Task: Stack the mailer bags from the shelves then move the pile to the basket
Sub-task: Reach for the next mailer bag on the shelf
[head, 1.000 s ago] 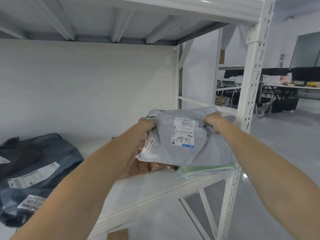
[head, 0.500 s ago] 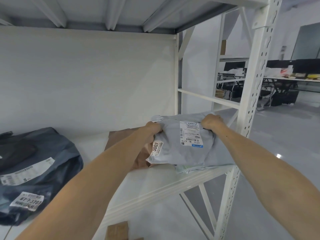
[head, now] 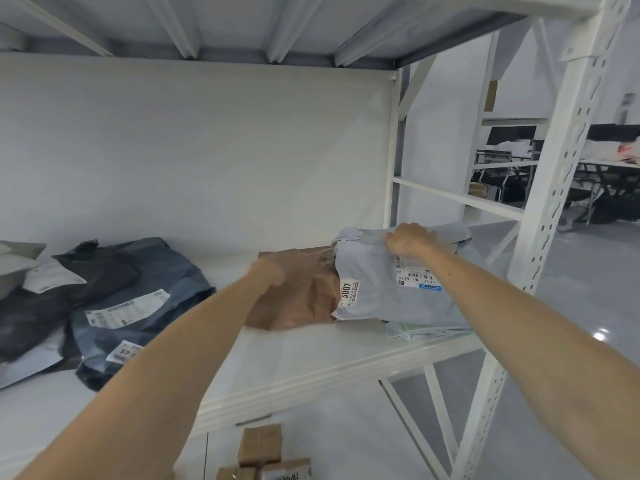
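A light grey mailer bag (head: 377,296) with a white label lies on top of a pile at the right end of the white shelf (head: 304,362). Under it lie a brown mailer bag (head: 298,303) and a pale green one (head: 422,330). My right hand (head: 408,240) grips the far edge of the grey bag. Blurred by motion, my left hand (head: 272,268) hovers over the brown bag with nothing in it. At the left of the shelf lie a dark blue mailer bag (head: 145,296) and a black one (head: 52,299). No basket is in view.
A white shelf upright (head: 554,188) stands just right of the pile. Small cardboard boxes (head: 259,452) sit on the floor below the shelf. Tables and chairs (head: 588,181) fill the room beyond at the right.
The grey bag has come down onto the pile on the shelf. My left hand has let go of it and moved left over the brown bag. My right hand still holds its far edge.
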